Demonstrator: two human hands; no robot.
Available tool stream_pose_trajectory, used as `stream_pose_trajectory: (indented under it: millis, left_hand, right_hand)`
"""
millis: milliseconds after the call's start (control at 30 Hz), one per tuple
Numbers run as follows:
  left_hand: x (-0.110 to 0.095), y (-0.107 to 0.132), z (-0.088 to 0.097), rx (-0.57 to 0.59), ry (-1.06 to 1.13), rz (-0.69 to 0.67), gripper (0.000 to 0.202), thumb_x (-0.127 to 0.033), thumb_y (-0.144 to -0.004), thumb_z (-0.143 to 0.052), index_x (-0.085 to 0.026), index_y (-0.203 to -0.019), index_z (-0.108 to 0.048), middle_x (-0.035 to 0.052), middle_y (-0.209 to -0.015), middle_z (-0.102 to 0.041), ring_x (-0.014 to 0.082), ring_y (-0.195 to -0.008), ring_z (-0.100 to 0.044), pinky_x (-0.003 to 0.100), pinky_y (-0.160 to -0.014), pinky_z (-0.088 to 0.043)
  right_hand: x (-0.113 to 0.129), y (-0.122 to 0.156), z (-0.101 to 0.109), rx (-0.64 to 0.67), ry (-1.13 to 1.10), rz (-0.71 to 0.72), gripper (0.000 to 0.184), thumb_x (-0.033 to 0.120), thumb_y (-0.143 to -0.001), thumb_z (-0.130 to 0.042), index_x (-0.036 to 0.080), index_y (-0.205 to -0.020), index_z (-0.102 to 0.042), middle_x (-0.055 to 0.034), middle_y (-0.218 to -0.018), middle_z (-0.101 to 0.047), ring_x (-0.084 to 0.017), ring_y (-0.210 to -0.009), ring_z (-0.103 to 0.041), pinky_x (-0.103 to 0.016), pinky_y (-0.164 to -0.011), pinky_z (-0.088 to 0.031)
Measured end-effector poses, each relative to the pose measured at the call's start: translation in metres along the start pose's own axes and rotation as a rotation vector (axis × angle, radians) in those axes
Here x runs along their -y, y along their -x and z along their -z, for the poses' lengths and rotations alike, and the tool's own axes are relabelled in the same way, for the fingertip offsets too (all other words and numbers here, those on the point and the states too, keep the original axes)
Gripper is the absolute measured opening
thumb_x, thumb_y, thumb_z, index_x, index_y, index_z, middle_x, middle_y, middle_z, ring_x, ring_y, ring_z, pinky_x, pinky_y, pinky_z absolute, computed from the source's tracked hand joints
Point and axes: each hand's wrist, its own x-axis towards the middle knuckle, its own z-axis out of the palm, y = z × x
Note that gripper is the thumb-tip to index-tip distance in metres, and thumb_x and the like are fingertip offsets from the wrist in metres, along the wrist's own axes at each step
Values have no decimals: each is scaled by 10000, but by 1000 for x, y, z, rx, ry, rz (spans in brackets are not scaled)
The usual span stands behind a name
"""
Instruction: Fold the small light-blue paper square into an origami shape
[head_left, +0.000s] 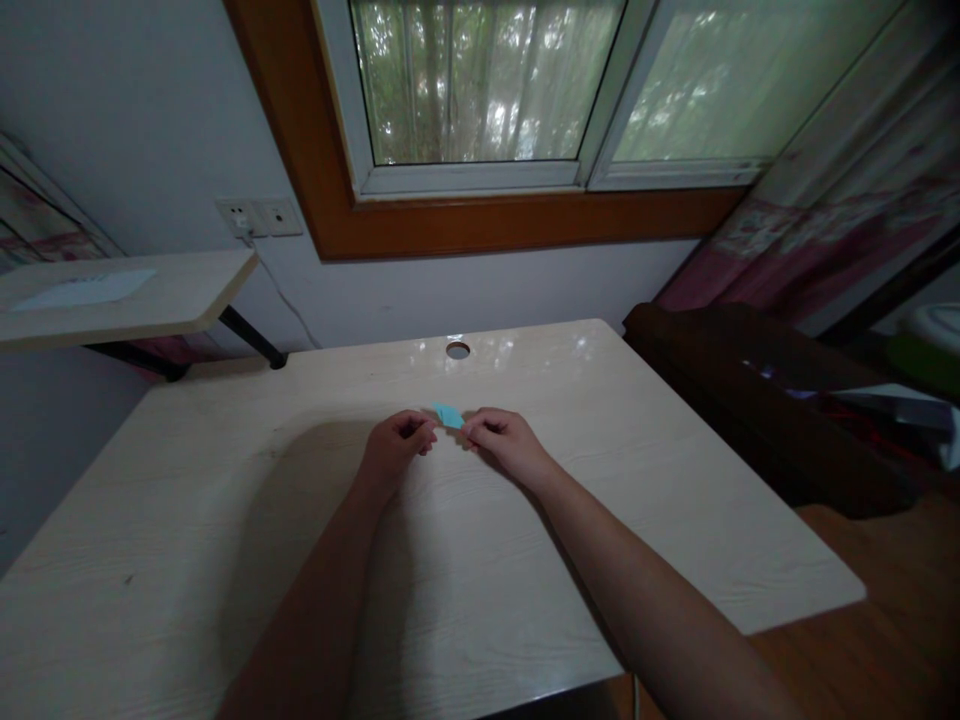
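Observation:
A small turquoise piece of paper [448,415], which looks folded, is between my two hands just above the desk. My right hand [504,440] pinches its right end between thumb and fingers. At the paper's left side, my left hand [397,447] has its thumb and fingertips closed together. Whether those fingertips grip anything is too small to make out. Both forearms reach in over the pale wood-grain desk [300,560].
A round cable hole [458,350] lies near the desk's back edge. At the left, a raised shelf [172,310] on black legs holds a white sheet [86,289]. Beyond are wall sockets [259,217] with a white cable, and a window [487,90]. Dark furniture [750,410] stands right.

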Motion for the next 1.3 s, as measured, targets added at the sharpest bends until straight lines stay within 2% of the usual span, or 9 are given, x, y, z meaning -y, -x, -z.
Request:
stream_pose_trajectory:
  millis: [167, 367, 500, 700, 900, 1100, 1300]
  left_hand:
    - [0, -1, 2, -45, 63, -18, 194, -352, -784, -643, -157, -779, -637, -3, -660, -638, 101, -556, -551, 232, -567, -461]
    - [0, -2, -1, -29, 195, -20, 276, -379, -779, -659, -150, -932, -647, 23, -757, -674, 120, -639, -600, 248, -612, -504]
    - [3, -3, -3, 6, 154, -31, 249, -367, -762, -680, -144, -872, -670, 35, -773, -682, 126, -652, -603, 245, -621, -499]
    - [5, -4, -3, 66, 75, -39, 176, -326, -775, -667, -154, -812, -659, -7, -683, -629, 111, -623, -563, 229, -625, -463]
    - [0, -3, -2, 75, -28, -10, 224, -372, -767, -674, -149, -754, -656, -9, -644, -620, 112, -598, -528, 226, -594, -419]
    - [7, -6, -3, 88, -109, -48, 258, -397, -777, -667, -152, -701, -640, -17, -616, -600, 116, -594, -524, 226, -585, -400]
    - [5, -4, -4, 124, -182, -124, 244, -390, -796, -649, -156, -727, -642, -23, -621, -578, 116, -601, -514, 222, -584, -397]
  right_hand:
    - [-2, -2, 1, -10, -33, -11, 193, 331, -780, -645, 148, -765, -705, -14, -686, -644, -123, -628, -549, -257, -643, -425]
    - [-1, -1, 0, 3, -19, -5, 188, 324, -796, -639, 148, -768, -702, -15, -694, -647, -123, -641, -549, -250, -637, -415]
    - [-1, -1, 1, 22, 20, 5, 189, 318, -812, -629, 153, -757, -703, -15, -699, -652, -124, -649, -553, -245, -642, -413]
    - [-4, -2, 1, 75, 116, 58, 231, 347, -856, -608, 167, -751, -707, -17, -715, -655, -130, -675, -564, -244, -657, -418]
    - [-10, -2, 0, 124, 207, 118, 178, 286, -859, -596, 183, -795, -727, -29, -813, -700, -150, -757, -608, -255, -714, -445]
    - [-11, -2, 0, 107, 286, 172, 180, 274, -866, -587, 179, -800, -725, -26, -802, -696, -143, -739, -605, -250, -700, -440]
    - [-14, -4, -2, -6, 353, 224, 156, 296, -855, -608, 182, -833, -712, -22, -785, -671, -135, -708, -578, -242, -655, -419]
